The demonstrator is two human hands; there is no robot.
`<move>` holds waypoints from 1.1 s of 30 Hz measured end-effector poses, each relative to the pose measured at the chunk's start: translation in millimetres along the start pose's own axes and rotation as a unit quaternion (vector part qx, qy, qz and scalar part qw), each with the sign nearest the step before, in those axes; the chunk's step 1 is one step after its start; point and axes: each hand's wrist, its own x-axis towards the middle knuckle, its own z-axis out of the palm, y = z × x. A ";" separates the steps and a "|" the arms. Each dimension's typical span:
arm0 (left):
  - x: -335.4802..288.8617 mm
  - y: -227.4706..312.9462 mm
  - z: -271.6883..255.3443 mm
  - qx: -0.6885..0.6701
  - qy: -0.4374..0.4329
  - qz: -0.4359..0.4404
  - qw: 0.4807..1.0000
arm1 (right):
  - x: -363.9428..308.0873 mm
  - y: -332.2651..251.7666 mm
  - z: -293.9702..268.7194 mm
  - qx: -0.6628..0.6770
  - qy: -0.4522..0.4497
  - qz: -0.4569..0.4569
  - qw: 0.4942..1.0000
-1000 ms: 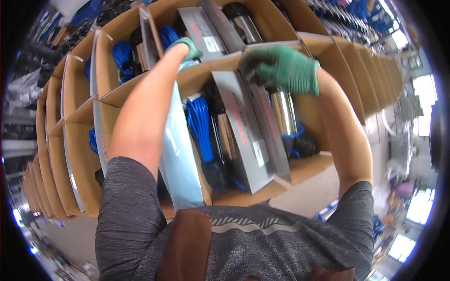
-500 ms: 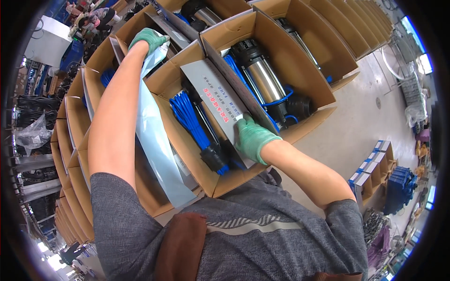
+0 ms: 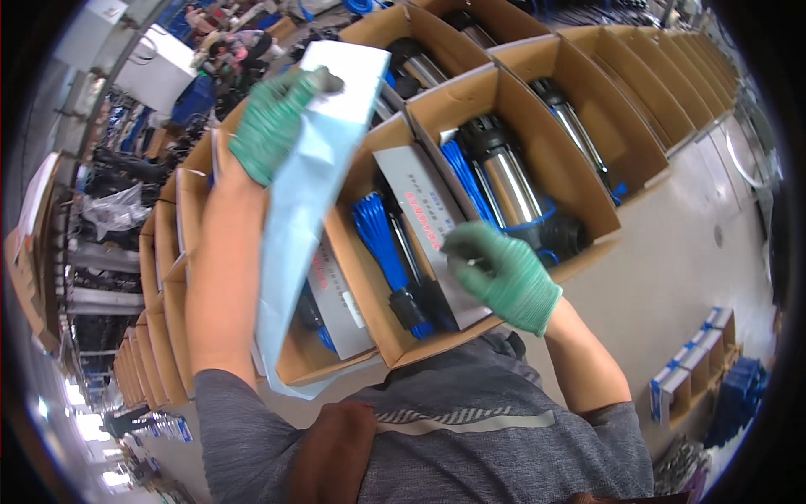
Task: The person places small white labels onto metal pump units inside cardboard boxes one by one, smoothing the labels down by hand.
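Observation:
My left hand [image 3: 273,126], in a green glove with dark fingertips, is closed on the top of a long light-blue plastic sheet [image 3: 315,185], which may be a flat bag. The sheet hangs down across a carton, covering part of it. My right hand [image 3: 508,277], gloved alike, hovers over a flat grey printed box [image 3: 428,218] with its fingers loosely curled and apart, seemingly holding nothing. That box stands on edge in an open brown carton [image 3: 390,349], beside a pump [image 3: 410,311] with a coiled blue cable [image 3: 378,235].
A silver-and-black pump [image 3: 504,168] lies in the carton to the right, and another pump [image 3: 571,122] lies beyond. Further open cartons [image 3: 655,80] run off in rows. Cartons [image 3: 693,370] and blue items [image 3: 739,403] stand on the floor at right.
My left hand has lifted the blue sheet up and towards me, out over the cartons. My right hand has come off the grey box. The view has shifted.

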 end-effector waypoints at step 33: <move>-167.9 9.3 117.3 -0.407 -0.039 -0.221 0.885 | -4.6 1.7 15.7 -0.203 0.055 -0.270 0.940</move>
